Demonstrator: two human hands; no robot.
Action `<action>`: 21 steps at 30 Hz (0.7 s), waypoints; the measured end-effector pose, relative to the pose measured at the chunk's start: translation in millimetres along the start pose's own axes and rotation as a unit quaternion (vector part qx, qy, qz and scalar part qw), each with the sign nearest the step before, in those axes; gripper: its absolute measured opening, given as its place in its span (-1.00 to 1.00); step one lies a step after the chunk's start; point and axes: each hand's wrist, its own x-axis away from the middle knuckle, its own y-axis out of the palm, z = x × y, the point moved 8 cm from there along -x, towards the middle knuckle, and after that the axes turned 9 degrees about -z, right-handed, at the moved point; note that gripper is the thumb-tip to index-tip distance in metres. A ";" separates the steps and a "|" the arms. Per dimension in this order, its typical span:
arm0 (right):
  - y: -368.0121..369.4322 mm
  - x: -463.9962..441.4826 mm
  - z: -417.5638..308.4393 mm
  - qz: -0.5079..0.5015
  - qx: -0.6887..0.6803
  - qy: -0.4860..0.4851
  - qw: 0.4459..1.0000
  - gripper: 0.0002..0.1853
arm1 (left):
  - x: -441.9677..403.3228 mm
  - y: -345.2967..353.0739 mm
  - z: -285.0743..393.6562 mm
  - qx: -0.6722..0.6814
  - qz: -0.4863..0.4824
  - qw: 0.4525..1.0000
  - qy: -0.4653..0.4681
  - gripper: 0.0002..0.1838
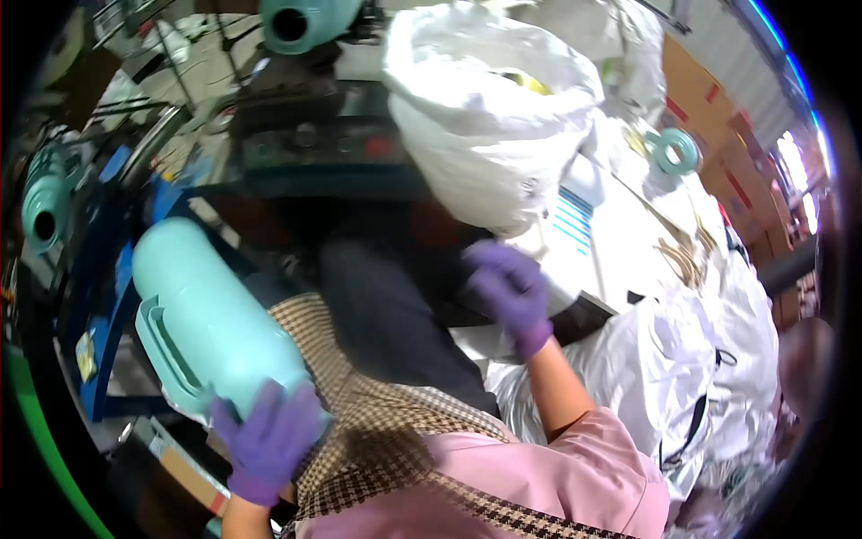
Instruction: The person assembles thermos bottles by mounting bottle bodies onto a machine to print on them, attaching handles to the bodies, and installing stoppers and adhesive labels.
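Note:
A turquoise flask body (211,296) with a side handle lies slanted across my lap at the left. My left hand (269,440), in a purple glove, is wrapped round its near end with the fingers spread over the surface. My right hand (510,292), also gloved in purple, is raised apart from the flask, in front of the white sack (485,108). Its fingers are curled in and slightly blurred. Whether anything small is inside them is hidden.
A dark machine with a control panel (332,144) stands ahead. Another turquoise flask body (314,22) is above it, and one more (49,198) is at far left. A turquoise ring-shaped part (673,153) lies by the sacks at right. Cardboard boxes (709,117) are stacked behind.

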 end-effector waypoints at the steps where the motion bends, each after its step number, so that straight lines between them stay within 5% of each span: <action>1: -51.4 9.5 20.5 0.122 0.052 0.077 0.988 -0.80 | 0.5 4.8 20.0 -0.026 -0.018 0.997 0.063 -0.63; 2: -104.6 18.8 51.3 0.182 0.145 0.019 0.972 -0.80 | 0.0 24.5 34.4 0.029 -0.076 0.992 0.097 -0.66; 4: -179.1 33.8 83.8 0.170 0.347 0.064 0.920 -0.77 | 2.9 63.2 62.6 0.147 -0.201 0.958 0.142 -0.67; 5: -203.3 45.1 94.6 0.182 0.414 0.088 0.888 -0.75 | 14.0 103.5 74.4 0.355 -0.304 0.880 0.081 -0.66; 8: -241.8 76.5 139.7 0.202 0.435 0.240 0.844 -0.69 | 1.4 76.6 95.9 -0.013 -0.174 0.944 0.281 -0.60; 10: -246.0 77.9 145.6 0.220 0.420 0.225 0.851 -0.74 | -13.6 55.7 91.0 -0.067 -0.092 0.950 0.290 -0.60; 16: -256.7 85.7 161.9 0.254 0.307 0.270 0.877 -0.83 | -30.7 41.8 91.3 -0.049 -0.093 0.959 0.264 -0.63; 18: -239.2 81.5 126.8 0.226 0.487 0.155 0.829 -0.86 | -21.7 54.2 94.5 -0.031 -0.114 0.955 0.270 -0.62; 20: -200.2 63.1 77.4 0.245 0.524 0.026 0.815 -0.84 | -15.1 68.0 95.7 -0.045 -0.129 0.952 0.273 -0.56; 21: -175.5 39.3 55.7 0.238 0.438 0.016 0.866 -0.84 | -13.3 72.0 96.5 -0.064 -0.135 0.948 0.280 -0.49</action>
